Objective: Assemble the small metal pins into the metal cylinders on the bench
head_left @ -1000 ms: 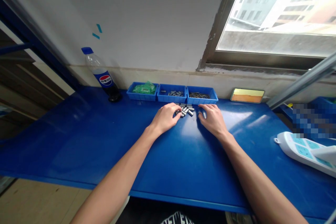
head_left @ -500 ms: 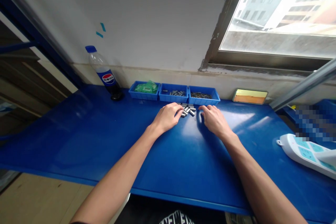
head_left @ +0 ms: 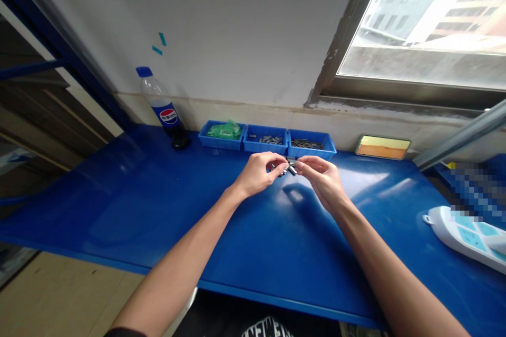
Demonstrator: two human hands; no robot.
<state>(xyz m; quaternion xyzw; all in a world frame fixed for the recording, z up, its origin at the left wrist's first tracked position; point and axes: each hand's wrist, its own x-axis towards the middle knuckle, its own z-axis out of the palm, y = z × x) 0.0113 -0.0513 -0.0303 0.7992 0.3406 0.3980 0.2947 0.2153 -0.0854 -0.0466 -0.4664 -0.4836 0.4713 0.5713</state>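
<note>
My left hand (head_left: 259,172) is closed in a pinch above the blue table, thumb and forefinger together; whatever lies between them is too small to make out. Facing it, my right hand (head_left: 322,176) pinches what looks like a small metal cylinder (head_left: 292,164) at its fingertips. Only a narrow gap separates the two hands' fingertips. Below and behind them lies a small pile of loose metal cylinders (head_left: 293,170), partly hidden by the fingers.
Three blue bins stand in a row: one with a green plastic bag (head_left: 225,130), one with short metal cylinders (head_left: 271,140), one with thin metal pins (head_left: 307,144). A cola bottle (head_left: 168,115) stands left. A phone (head_left: 382,147) leans on the wall; a power strip (head_left: 466,237) lies right.
My hands have come together over the pile, and the right fingers have closed into a pinch. The view has shifted slightly.
</note>
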